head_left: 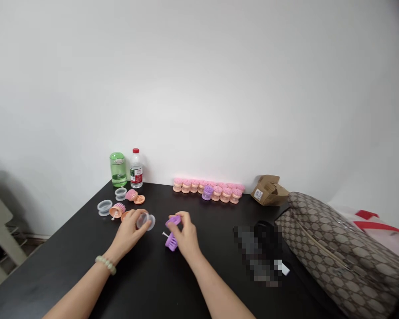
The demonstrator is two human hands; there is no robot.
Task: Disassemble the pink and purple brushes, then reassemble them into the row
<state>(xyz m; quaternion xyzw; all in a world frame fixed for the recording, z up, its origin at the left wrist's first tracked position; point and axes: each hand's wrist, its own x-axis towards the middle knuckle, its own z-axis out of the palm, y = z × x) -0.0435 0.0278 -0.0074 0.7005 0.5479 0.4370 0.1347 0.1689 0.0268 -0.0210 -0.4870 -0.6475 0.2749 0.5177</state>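
My left hand (130, 228), a bead bracelet on its wrist, is closed around a clear plastic spool-shaped piece (142, 220), gripped between thumb and fingers just above the black table. A round purple cap (174, 219) is pinched in my right hand (187, 237). Below that cap, by the right fingers, is a purple bristle brush head (171, 243) with a white pin sticking out; whether the hand also holds it I cannot tell. Beside my left hand lie a pink bristle head in an orange base (117, 211), a partly hidden orange piece (125, 215) and a clear ring (104, 207).
Assembled pink brushes (226, 195) stand in rows along the wall, with one purple brush (207, 192) in front. At back left are a green bottle (119, 170) and a water bottle (136, 170). A cardboard box (270, 191) and a patterned bag (339, 248) occupy the right.
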